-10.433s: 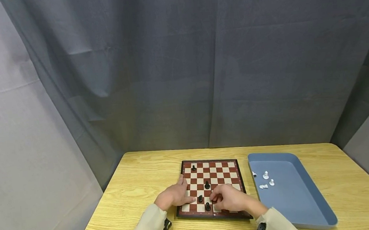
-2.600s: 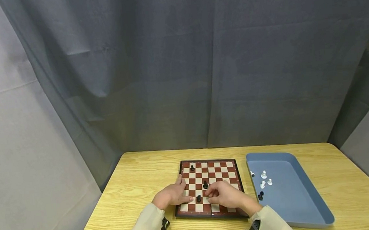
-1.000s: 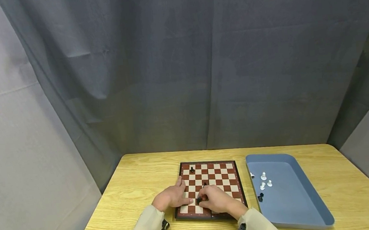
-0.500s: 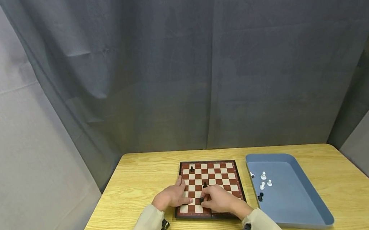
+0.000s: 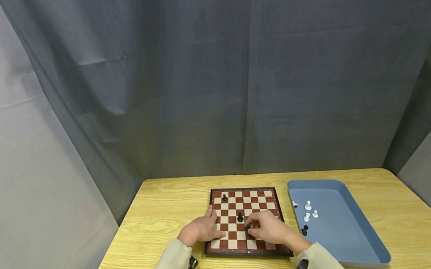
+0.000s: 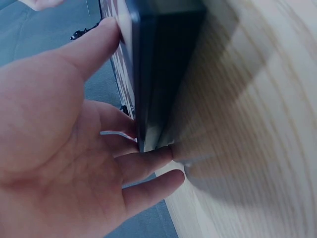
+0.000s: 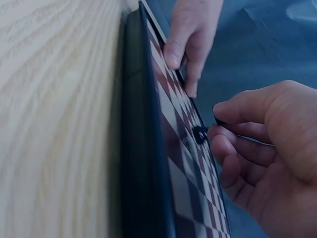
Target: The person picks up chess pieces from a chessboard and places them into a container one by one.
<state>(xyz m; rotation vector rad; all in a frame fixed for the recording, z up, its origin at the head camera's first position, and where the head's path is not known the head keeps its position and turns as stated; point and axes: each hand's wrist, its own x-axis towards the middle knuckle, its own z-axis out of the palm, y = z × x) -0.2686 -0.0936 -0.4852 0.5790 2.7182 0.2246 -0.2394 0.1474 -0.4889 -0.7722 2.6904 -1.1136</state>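
My left hand rests on the left side of the chessboard, its thumb on the squares and its other fingers spread along the edge and down to the tabletop. Between right thumb and fingertips, my right hand pinches a small black chess piece over the board's middle; the fingers hide much of it. A second black chess piece stands just left of that hand. Far left on the board is a black pawn.
Right of the board lies a blue-grey tray with a raised rim. Inside its left part are several white chess pieces and a toppled black chess piece. Grey curtains hang behind the wooden table.
The black piece near the board's front now lies in the tray. My right hand has picked up the black piece near my left thumb and moved right with it. My left hand stays put.
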